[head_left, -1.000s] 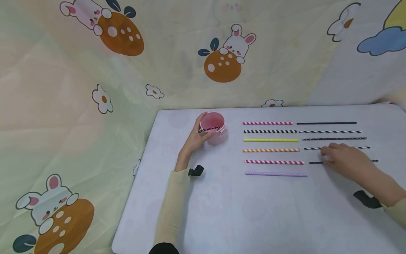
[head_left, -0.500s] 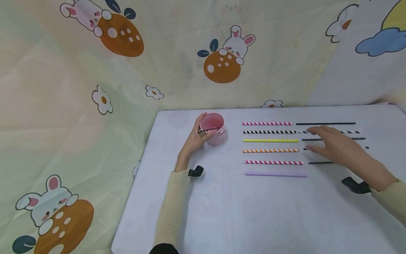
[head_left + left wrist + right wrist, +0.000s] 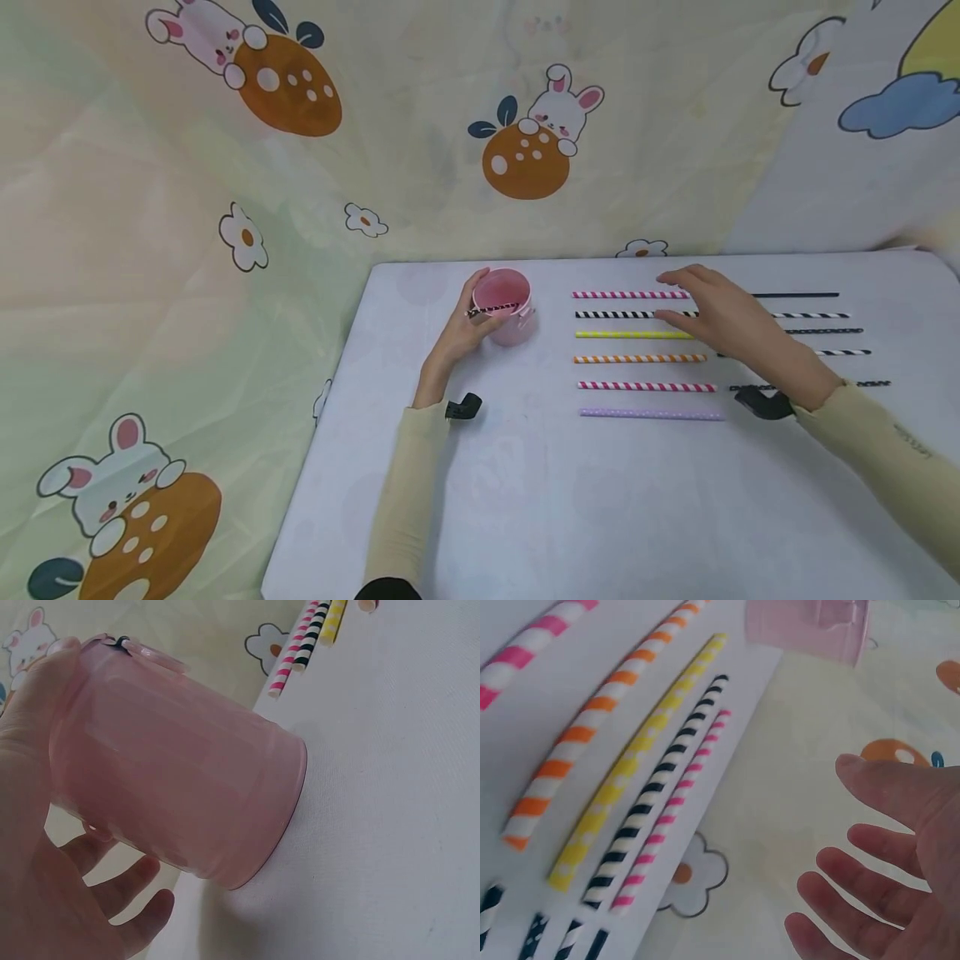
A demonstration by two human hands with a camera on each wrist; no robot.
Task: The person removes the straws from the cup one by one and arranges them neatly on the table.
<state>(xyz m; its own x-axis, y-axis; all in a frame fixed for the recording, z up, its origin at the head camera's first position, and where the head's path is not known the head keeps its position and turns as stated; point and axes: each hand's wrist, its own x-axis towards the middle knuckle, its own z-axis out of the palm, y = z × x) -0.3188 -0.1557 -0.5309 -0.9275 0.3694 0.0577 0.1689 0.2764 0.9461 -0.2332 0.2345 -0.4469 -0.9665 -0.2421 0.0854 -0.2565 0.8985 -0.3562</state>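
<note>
On the left of the white table, my left hand (image 3: 461, 327) holds a translucent pink cup (image 3: 516, 332) by its side, thumb and fingers near the rim. A black-and-white patterned strip (image 3: 493, 308) crosses the cup's mouth. In the left wrist view the cup (image 3: 172, 765) has pink lugs near its rim, and my thumb lies at that end. My right hand (image 3: 727, 321) hovers over the upper rows of paper straws with thumb and fingers spread and nothing held. Below its fingertips are the pink-striped straw (image 3: 626, 295), black-striped straw (image 3: 611, 315) and yellow straw (image 3: 626, 335).
Below these lie an orange-striped straw (image 3: 637, 359), a red-striped straw (image 3: 645, 387) and a purple straw (image 3: 648, 414). The right column has several thinner dark straws (image 3: 810, 295), partly hidden by my right arm. A cartoon-printed cloth (image 3: 420, 125) hangs behind the table.
My right hand has moved left and toward the back, from the lower thin straws to above the upper rows, its fingers spreading. The left hand and cup have stayed put.
</note>
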